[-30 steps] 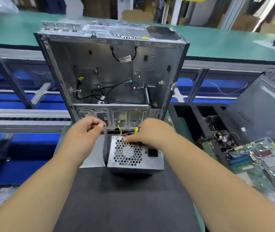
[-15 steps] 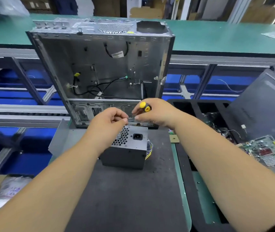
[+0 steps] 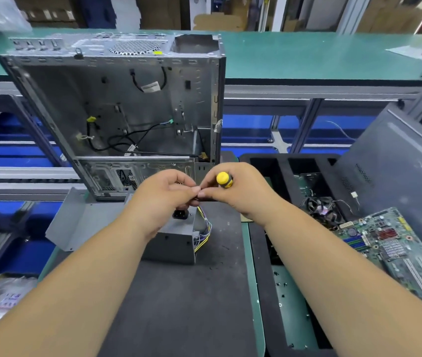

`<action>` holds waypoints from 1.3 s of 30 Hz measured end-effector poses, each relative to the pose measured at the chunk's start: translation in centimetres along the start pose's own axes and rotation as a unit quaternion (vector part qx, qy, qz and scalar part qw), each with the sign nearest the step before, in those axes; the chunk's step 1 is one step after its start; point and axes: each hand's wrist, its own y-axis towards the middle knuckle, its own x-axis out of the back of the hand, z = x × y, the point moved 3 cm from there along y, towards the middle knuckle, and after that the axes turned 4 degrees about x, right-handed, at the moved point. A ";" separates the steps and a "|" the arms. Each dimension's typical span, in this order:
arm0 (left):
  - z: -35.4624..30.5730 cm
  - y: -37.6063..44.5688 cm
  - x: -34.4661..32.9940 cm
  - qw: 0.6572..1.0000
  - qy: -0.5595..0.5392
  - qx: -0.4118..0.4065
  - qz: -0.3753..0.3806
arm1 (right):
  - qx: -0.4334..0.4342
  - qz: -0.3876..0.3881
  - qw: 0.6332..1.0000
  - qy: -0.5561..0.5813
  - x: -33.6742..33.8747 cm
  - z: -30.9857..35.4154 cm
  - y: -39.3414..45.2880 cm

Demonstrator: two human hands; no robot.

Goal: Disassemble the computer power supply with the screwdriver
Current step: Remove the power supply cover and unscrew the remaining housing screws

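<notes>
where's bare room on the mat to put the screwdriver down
Bare mat lies in front of the power supply, between the forearms, and right of its wires up to the mat's edge. Crowded: the tray with the circuit board.

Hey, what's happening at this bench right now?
A person is taking apart a grey computer power supply that sits on a dark mat in front of an emptied computer case. The right hand grips a yellow-handled screwdriver, and the left hand meets its fingertips just above the supply, pinching something too small to make out.
</notes>
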 end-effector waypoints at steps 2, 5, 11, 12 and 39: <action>0.1 0.2 0.6 0.998 0.056 -0.011 0.011 | 0.000 -0.007 1.000 -0.025 0.1 -0.3 0.1; 0.9 0.5 3.2 0.981 0.188 -0.034 -0.040 | -0.048 -0.048 0.995 -0.068 0.6 -1.9 0.0; 2.9 0.4 8.0 0.969 0.223 -0.006 -0.105 | -0.181 -0.068 0.975 -0.108 1.4 -6.3 -0.8; 3.1 0.4 7.9 0.963 0.252 -0.007 -0.097 | -0.194 -0.063 0.972 -0.120 1.3 -6.9 -1.0; 4.3 -4.9 4.5 0.802 0.537 -0.249 0.079 | -0.269 -0.030 0.932 -0.242 -3.1 -8.0 -1.0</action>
